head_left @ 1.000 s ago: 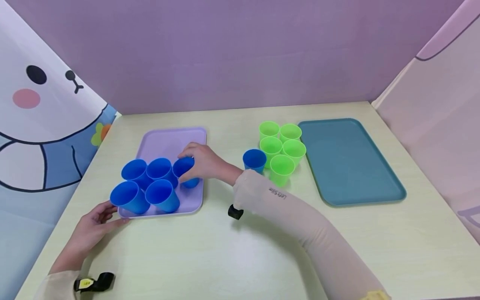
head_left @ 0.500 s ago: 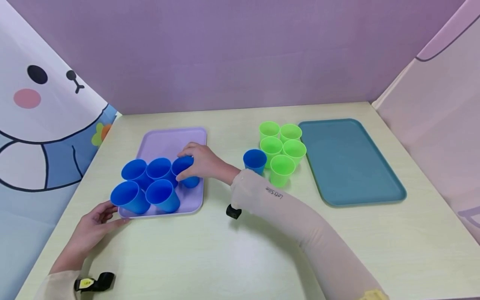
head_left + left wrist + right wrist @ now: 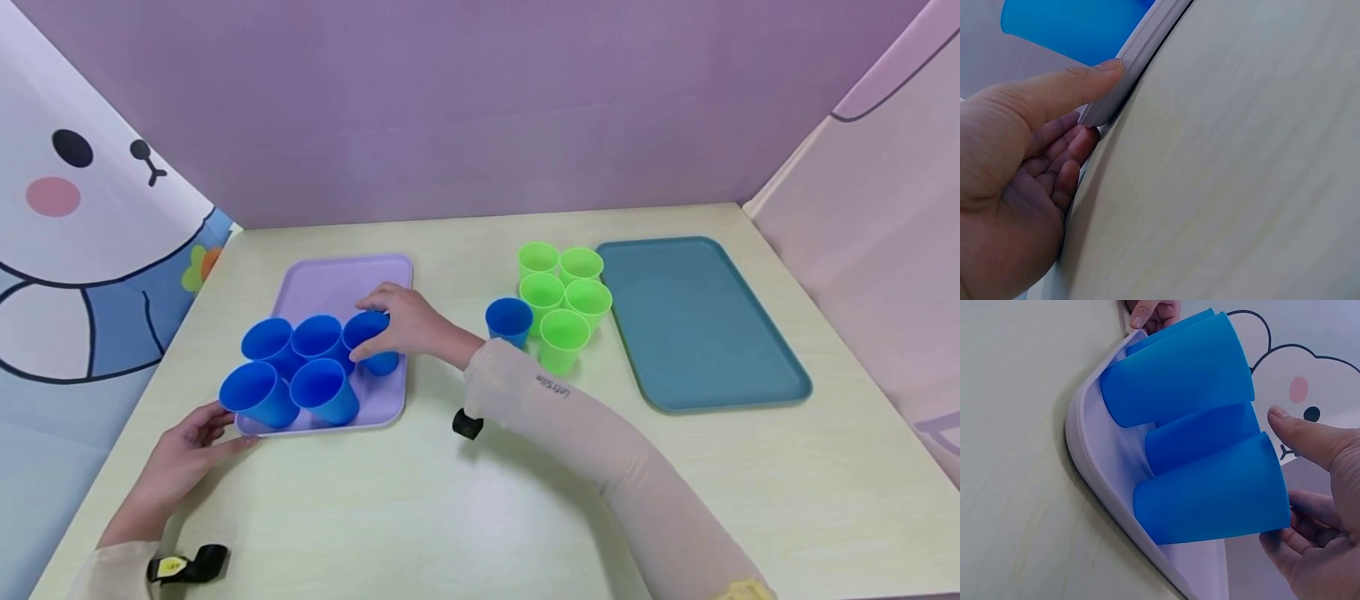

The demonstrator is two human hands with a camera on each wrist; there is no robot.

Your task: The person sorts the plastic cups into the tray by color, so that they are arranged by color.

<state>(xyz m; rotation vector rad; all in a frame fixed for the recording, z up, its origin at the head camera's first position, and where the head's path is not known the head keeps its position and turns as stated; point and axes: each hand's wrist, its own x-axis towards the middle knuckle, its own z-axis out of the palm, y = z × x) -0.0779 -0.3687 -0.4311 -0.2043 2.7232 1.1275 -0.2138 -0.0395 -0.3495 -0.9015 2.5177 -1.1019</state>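
Note:
Several blue cups (image 3: 325, 392) stand upright on the front part of the purple tray (image 3: 341, 279). At the tray's front left corner my left hand (image 3: 183, 462) holds the rim, with the thumb (image 3: 1079, 84) along the edge and the fingers curled at the corner. My right hand (image 3: 411, 325) is around the rim of the rightmost blue cup (image 3: 1213, 490) on the tray. In the right wrist view its thumb (image 3: 1304, 434) stands apart from that cup, and the fingertips are close to the cup's far side; contact there is hard to tell.
Another blue cup (image 3: 509, 319) stands on the table (image 3: 450, 517), left of several upright green cups (image 3: 564, 337). A teal tray (image 3: 705, 325) lies at the right, close beside the green cups. A purple panel (image 3: 487, 117) rises behind the table.
My right thumb has shifted slightly left, widening the spread of the hand around the rightmost cup. The left hand, tray and other cups stay where they were.

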